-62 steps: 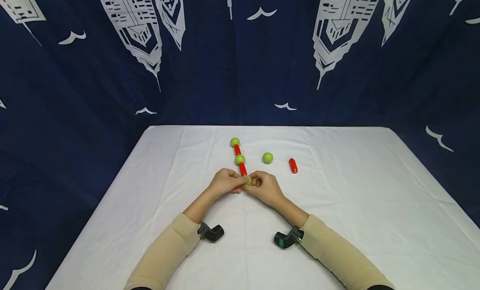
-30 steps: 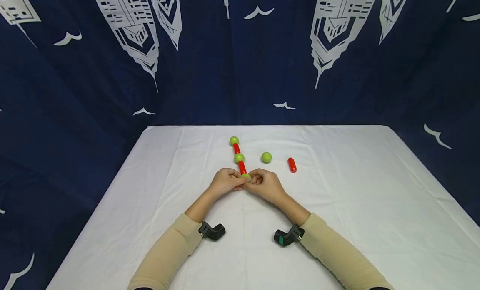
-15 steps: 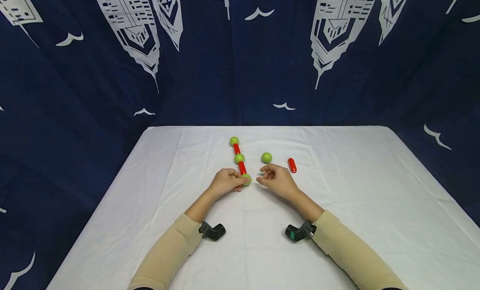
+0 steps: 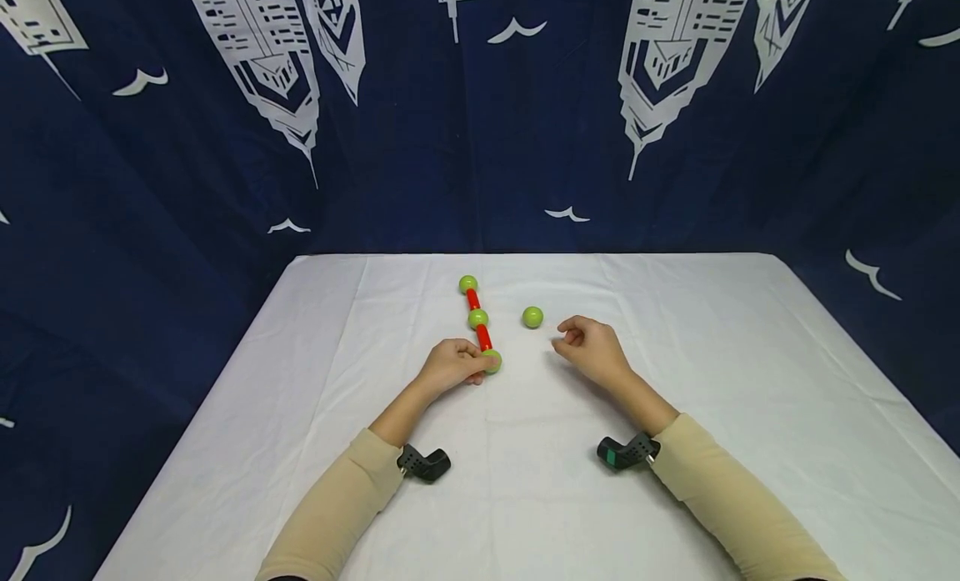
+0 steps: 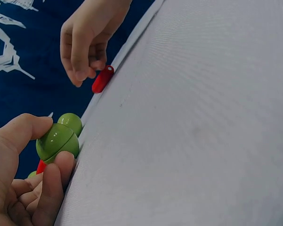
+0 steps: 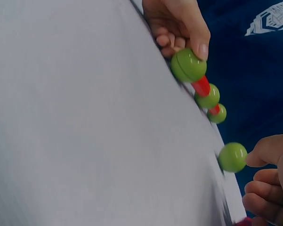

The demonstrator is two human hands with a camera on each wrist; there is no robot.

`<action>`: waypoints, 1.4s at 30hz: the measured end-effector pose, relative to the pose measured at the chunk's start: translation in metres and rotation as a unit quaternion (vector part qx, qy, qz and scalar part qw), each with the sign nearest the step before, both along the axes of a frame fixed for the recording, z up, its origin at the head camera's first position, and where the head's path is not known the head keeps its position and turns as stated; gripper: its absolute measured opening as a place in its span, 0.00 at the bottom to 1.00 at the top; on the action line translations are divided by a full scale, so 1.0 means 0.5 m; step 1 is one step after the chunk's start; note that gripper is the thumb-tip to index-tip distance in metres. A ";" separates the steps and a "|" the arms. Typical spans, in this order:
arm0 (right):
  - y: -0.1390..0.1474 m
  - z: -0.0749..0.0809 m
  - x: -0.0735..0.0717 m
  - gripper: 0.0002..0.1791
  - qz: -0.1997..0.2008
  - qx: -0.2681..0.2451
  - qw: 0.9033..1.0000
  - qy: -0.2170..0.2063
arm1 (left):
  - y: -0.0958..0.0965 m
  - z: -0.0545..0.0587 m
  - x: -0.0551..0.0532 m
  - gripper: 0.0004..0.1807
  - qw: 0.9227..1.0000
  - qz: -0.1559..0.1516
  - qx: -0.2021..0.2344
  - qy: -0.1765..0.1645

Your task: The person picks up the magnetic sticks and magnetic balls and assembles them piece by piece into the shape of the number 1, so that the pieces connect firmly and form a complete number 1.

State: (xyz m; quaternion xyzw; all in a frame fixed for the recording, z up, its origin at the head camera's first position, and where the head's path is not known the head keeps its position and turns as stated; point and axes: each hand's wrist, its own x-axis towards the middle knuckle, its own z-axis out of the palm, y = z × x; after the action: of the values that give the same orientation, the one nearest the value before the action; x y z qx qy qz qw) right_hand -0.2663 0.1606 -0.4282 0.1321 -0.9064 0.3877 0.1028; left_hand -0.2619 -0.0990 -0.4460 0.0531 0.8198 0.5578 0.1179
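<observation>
My left hand [image 4: 453,363] pinches the near green ball [image 4: 491,362] between thumb and fingers. From that ball a chain runs away from me: a red rod [image 4: 483,338], a middle green ball [image 4: 477,318], another red rod [image 4: 472,299] and a far green ball [image 4: 468,283]. My right hand [image 4: 596,349] hovers over the table with loosely bent fingers and nothing seen between them. A loose red rod [image 5: 102,79] lies by its fingertips in the left wrist view; the hand hides it in the head view. Contact cannot be told.
A loose green ball [image 4: 532,317] rests between the chain and my right hand. The white cloth-covered table [image 4: 525,498] reaches back to a dark blue curtain [image 4: 420,197] with white prints. Each sleeve carries a black wrist camera, the left [image 4: 424,463] and the right [image 4: 628,452].
My right hand has let go of the near green ball and moved right, past the loose ball to the loose red rod. My left hand still pinches the near ball.
</observation>
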 end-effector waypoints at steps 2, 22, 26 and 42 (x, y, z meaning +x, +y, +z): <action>0.010 -0.001 -0.003 0.13 -0.009 0.014 1.000 0.010 | 0.000 -0.001 0.000 0.16 1.000 0.000 0.002 -0.001; 0.047 -0.027 -0.038 0.16 -0.111 0.029 0.993 -0.010 | -0.002 -0.003 -0.001 0.16 1.000 0.000 0.003 -0.002; 0.046 -0.038 -0.045 0.17 -0.125 0.041 0.991 -0.026 | -0.002 -0.004 -0.002 0.16 1.000 0.000 0.004 -0.002; 0.038 -0.047 -0.053 0.14 -0.143 0.058 0.987 -0.033 | -0.001 -0.004 -0.002 0.17 1.000 -0.002 -0.005 -0.005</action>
State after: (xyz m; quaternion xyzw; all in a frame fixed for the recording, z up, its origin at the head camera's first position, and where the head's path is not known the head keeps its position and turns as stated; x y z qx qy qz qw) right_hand -0.2930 0.1794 -0.4516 -0.0060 -0.9398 0.3200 0.1196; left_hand -0.2630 -0.0994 -0.4477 0.0514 0.8217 0.5540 0.1235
